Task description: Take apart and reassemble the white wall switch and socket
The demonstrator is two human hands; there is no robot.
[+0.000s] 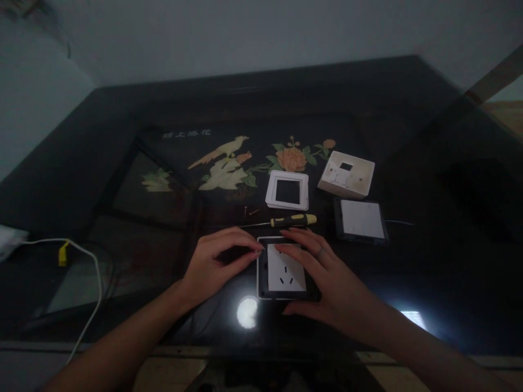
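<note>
A wall socket [286,280] with a white face, dark frame and pale rim lies flat near the table's front. My right hand [321,272] grips it from the right, thumb at the near edge and fingers over the top and face. At the socket's upper left edge, the thumb and forefinger of my left hand [226,258] are pinched together; whatever is between them is too small to make out. Just beyond the hands lies a screwdriver [293,220] with a yellow and black handle, its shaft pointing left. Two small screws [250,211] rest behind the shaft.
White frame covers [287,175] lie behind the screwdriver. To the right are a white mounting box [347,174] and a second dark-framed plate [363,219]. A white cable [97,272] with a yellow tag [62,254] runs down the left. The glossy black table [163,305] reflects light.
</note>
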